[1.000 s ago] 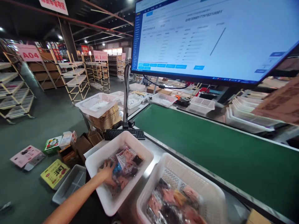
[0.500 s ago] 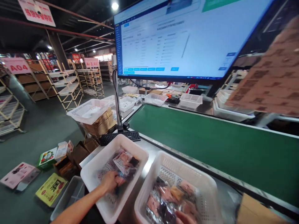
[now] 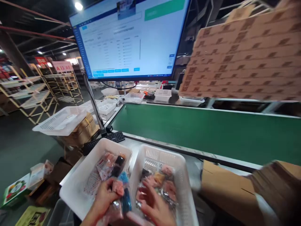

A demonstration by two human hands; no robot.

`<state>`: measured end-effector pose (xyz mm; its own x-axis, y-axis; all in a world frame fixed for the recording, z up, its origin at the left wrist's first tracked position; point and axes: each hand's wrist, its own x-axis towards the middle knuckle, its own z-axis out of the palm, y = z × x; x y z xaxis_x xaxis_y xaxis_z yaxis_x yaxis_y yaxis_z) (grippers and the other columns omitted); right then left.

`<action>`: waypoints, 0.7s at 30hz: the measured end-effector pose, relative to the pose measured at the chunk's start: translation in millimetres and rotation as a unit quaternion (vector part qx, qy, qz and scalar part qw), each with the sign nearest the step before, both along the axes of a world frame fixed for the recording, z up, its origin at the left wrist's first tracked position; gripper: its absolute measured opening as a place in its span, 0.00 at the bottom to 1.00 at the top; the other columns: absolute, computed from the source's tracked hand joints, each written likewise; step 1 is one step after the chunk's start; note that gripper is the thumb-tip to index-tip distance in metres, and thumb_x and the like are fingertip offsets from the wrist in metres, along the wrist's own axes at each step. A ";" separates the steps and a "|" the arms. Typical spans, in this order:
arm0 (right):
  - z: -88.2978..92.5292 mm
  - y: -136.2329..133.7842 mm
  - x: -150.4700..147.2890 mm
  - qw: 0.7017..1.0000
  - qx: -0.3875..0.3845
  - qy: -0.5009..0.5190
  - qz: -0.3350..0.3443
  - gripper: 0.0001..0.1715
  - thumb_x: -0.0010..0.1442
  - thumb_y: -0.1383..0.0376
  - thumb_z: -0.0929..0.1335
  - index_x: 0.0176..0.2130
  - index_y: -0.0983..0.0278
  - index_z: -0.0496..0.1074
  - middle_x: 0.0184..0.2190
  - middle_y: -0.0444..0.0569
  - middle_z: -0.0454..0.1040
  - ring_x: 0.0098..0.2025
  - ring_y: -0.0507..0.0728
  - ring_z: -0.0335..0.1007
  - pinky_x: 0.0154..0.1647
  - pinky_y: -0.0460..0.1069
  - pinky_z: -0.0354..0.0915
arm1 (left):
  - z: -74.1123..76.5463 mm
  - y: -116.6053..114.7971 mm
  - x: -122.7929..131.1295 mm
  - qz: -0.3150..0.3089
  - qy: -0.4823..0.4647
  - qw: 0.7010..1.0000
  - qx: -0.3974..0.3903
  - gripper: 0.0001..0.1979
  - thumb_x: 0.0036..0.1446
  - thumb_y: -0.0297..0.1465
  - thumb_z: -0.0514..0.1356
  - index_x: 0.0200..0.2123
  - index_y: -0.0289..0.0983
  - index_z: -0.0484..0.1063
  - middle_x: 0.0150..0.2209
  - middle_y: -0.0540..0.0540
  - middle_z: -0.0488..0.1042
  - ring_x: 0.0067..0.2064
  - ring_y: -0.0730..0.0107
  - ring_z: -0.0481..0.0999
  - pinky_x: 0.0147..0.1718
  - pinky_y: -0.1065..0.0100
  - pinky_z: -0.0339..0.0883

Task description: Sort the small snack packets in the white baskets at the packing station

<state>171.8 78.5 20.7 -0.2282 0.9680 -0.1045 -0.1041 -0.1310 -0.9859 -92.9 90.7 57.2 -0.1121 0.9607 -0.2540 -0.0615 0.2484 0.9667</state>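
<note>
Left hand [image 3: 103,201]: clamped on plastic packet [image 3: 115,211], white basket [image 3: 113,146], 11 o'clock. Right hand [image 3: 154,204]: open, spread on packets [image 3: 162,188], second white basket [image 3: 160,153], 1 o'clock. Hands just apart.

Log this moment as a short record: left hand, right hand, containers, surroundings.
Left hand: closed on a plastic-wrapped packet
Right hand: fingers spread over plastic-wrapped packets
Containers: left white perforated basket holds the left hand; right white perforated basket holds the right hand; both stand side by side on a steel counter
Surroundings: green conveyor belt, monitor showing a data table, black keyboard, cardboard box
</note>
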 end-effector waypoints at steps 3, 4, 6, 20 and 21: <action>13.9 -5.4 -12.3 0.994 0.045 -0.092 -0.023 0.39 0.68 0.35 0.70 0.61 0.60 0.81 0.49 0.57 0.84 0.48 0.68 0.81 0.52 0.58 0.76 | -11.1 -12.2 60.5 -0.047 -0.085 0.995 -0.014 0.17 0.37 0.28 0.76 0.36 0.37 0.85 0.34 0.47 0.85 0.39 0.59 0.81 0.42 0.66 0.72; 14.8 -5.9 -10.3 0.988 0.060 -0.132 -0.044 0.37 0.72 0.36 0.67 0.54 0.62 0.84 0.44 0.55 0.84 0.46 0.67 0.80 0.50 0.57 0.75 | -15.1 -14.7 74.6 -0.048 -0.114 0.992 -0.022 0.18 0.38 0.28 0.77 0.38 0.36 0.86 0.36 0.46 0.86 0.40 0.58 0.82 0.43 0.65 0.73; 11.1 -4.3 2.6 0.976 0.067 -0.182 -0.095 0.39 0.73 0.35 0.63 0.44 0.63 0.85 0.36 0.54 0.83 0.41 0.67 0.79 0.44 0.56 0.73 | -21.4 -16.9 93.1 -0.042 -0.172 0.983 -0.049 0.21 0.39 0.30 0.78 0.41 0.36 0.86 0.39 0.43 0.87 0.41 0.56 0.83 0.45 0.63 0.74; 2.5 -16.6 45.2 0.996 0.006 -0.065 -0.060 0.44 0.60 0.37 0.77 0.62 0.63 0.78 0.58 0.59 0.81 0.61 0.74 0.77 0.65 0.64 0.70 | -47.1 -16.4 125.1 -0.133 -0.171 0.975 -0.037 0.38 0.34 0.35 0.83 0.53 0.39 0.84 0.47 0.40 0.88 0.49 0.47 0.84 0.54 0.57 0.74; 3.1 -20.4 38.8 0.998 0.017 -0.041 -0.051 0.41 0.63 0.39 0.77 0.61 0.63 0.79 0.57 0.58 0.82 0.60 0.73 0.78 0.65 0.63 0.70 | -46.8 -16.8 127.0 -0.139 -0.180 0.973 -0.039 0.38 0.34 0.35 0.83 0.53 0.39 0.84 0.46 0.40 0.88 0.49 0.46 0.85 0.53 0.56 0.75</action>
<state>210.6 58.2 23.8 -0.1208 0.9890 -0.0854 -0.0343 -0.0902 -0.9953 34.0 73.9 10.4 0.2584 0.9173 -0.3028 -0.3122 0.3760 0.8724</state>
